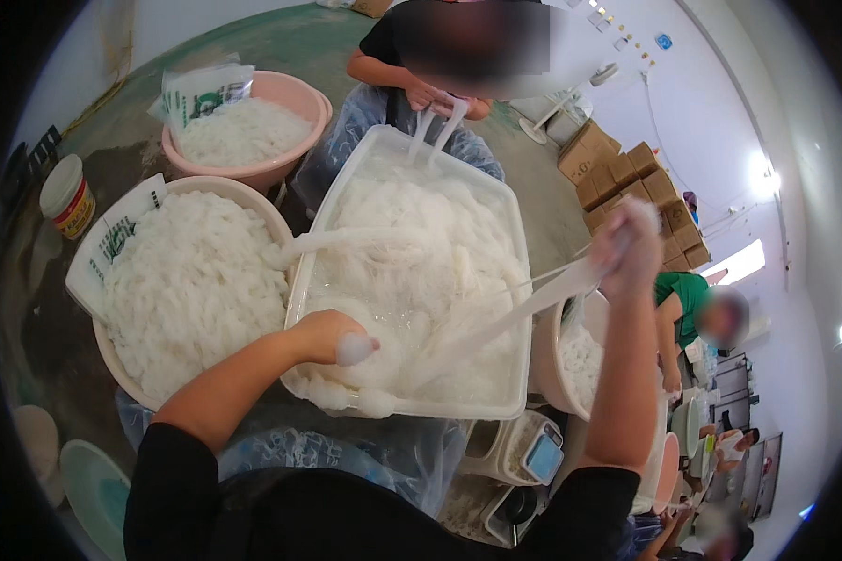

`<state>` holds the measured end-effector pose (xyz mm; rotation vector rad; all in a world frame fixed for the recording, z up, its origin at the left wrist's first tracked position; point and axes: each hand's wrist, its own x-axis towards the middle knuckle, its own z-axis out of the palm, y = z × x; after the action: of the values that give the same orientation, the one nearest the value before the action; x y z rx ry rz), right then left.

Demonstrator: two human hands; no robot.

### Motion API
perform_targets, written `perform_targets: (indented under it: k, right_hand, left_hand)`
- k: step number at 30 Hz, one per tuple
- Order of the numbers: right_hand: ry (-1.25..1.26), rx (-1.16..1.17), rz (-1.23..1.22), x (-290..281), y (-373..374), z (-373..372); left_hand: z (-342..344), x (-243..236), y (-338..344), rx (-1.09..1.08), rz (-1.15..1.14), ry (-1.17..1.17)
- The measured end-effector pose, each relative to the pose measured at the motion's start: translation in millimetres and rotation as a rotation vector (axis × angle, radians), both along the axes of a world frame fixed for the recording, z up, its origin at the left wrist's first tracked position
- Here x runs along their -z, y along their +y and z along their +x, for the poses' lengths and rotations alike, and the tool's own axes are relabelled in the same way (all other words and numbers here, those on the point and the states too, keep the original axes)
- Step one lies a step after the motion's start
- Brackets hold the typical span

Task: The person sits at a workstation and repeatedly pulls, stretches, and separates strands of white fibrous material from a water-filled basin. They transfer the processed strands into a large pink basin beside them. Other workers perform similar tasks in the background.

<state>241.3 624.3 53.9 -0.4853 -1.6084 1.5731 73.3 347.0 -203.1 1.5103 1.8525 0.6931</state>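
A white rectangular tub (521, 309) in front of me holds a tangled mass of wet white strands (393, 224) that look like sausage casings, with some liquid among them. My right hand (630, 241), blurred by motion, is raised past the tub's right side. It is closed on a long white strand (557, 294), which stretches down taut into the tub. Low over the tub's near left part, my left hand (332, 338) is closed, with a pale rounded bulge at its fingers that I cannot make out. Another thick strand (346, 241) lies over the left rim.
Left stand two pink basins heaped with white strands, a nearer basin (281, 217) and a farther basin (320, 101), plus a white bucket (67, 196). Across the tub, a person's hands (440, 98) hold strands. Another basin (547, 374) and a scale (533, 453) are at right; cardboard boxes (641, 182) stand behind.
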Motion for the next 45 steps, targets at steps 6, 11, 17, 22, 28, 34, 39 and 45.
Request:
perform_targets:
  k: [6,11,17,22,28,34,39,45]
  right_hand:
    - [-0.03,0.072,0.136,-85.6,35.3,-53.2]
    - [-0.168,0.088,0.126,24.3,78.4,-128.1]
    - [-0.664,-0.196,0.082,154.7,23.1,-228.5]
    - [-0.913,-0.358,0.511,186.5,-31.4,-296.6]
    - [-1.315,-0.247,1.395,213.8,-63.8,-328.6]
    - [-1.501,-0.3,1.6,201.9,-84.5,-317.5]
    - [-1.397,-0.425,1.493,161.1,-71.6,-292.7]
    - [-0.502,-0.229,0.513,105.0,-32.7,-197.9]
  left_hand:
    - [-23.5,63.5,-20.6,-0.135,0.745,-0.425]
    - [-24.3,55.5,-15.8,-0.064,0.797,-0.377]
    - [-18.6,47.1,-16.4,-0.098,0.725,-0.358]
    - [-15.1,43.6,-19.4,-0.165,0.644,-0.324]
    - [-14.4,42.9,-22.4,-0.175,0.583,-0.318]
    - [-9.4,42.0,-20.1,-0.196,0.543,-0.266]
    - [-9.2,46.7,-18.2,-0.207,0.573,-0.261]
    - [-8.4,41.3,-13.8,-0.209,0.576,-0.224]
